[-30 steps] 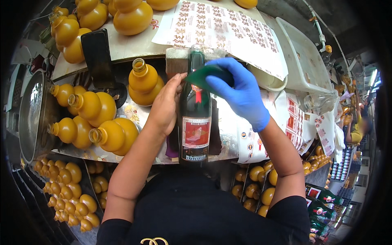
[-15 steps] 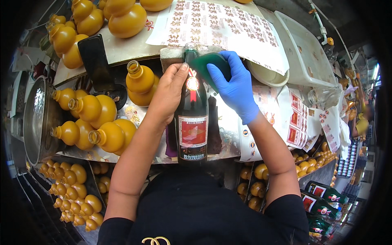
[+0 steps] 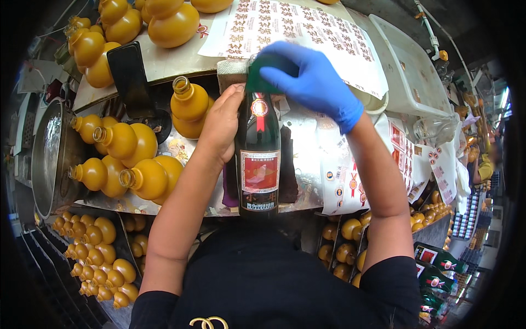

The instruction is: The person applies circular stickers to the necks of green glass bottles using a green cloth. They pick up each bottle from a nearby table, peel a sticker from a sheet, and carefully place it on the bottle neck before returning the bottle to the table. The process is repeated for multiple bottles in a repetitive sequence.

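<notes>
A dark green glass bottle [image 3: 257, 159] with a red label lies lengthwise in front of me, its neck pointing away. My left hand [image 3: 222, 123], bare, grips the bottle at its shoulder. In a blue glove, my right hand [image 3: 312, 82] presses a green sponge [image 3: 262, 77] onto the bottle's neck, which it hides. A round red seal with a strip shows on the shoulder of the bottle.
Yellow gourd-shaped bottles [image 3: 131, 164] lie on the bench at the left, with more in a crate [image 3: 93, 252] below. Sheets of printed labels [image 3: 307, 33] lie at the back and at the right [image 3: 350, 181]. A white tray [image 3: 408, 71] stands at the far right and a metal pot [image 3: 46, 159] at the far left.
My gloved right hand with the sponge has slid up from the bottle's shoulder to its neck. The left hand has kept its hold and the bottle has stayed in place.
</notes>
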Demonstrator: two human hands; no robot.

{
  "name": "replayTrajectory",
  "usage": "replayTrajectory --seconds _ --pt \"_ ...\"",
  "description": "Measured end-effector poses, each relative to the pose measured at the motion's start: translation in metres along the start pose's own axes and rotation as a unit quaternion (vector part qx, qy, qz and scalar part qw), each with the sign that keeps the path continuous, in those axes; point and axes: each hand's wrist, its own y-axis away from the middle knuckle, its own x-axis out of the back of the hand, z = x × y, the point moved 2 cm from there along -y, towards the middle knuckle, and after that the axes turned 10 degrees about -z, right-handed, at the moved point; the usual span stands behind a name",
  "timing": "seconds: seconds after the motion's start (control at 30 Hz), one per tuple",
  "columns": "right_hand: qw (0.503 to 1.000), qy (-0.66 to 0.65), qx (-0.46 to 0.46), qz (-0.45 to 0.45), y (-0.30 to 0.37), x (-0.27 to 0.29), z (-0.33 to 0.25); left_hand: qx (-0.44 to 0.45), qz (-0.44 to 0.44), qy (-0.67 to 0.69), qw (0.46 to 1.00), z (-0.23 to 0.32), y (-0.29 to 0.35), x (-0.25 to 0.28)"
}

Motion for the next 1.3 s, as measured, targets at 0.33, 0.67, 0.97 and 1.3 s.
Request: replayTrajectory --seconds 0.33,0.67,0.97,1.3 --pt "0.925 0.283 0.229 -0.11 0.043 -0.019 -0.049 0.0 0.02 0.019 1.0 -0.005 -0.003 0.01" --pt "0.984 -0.011 0.105 0.145 0.024 -0.007 0.016 0.014 0.002 0.029 0.999 -0.001 -0.003 0.007" --pt "0.946 -0.311 -0.088 -0.006 0.092 -0.039 -0.013 0.018 -0.027 -0.023 0.999 0.003 -0.004 0.002" --pt "0.991 -0.135 0.016 0.014 0.032 -0.008 -0.012 0.022 0.016 0.014 1.0 0.009 -0.004 -0.003"
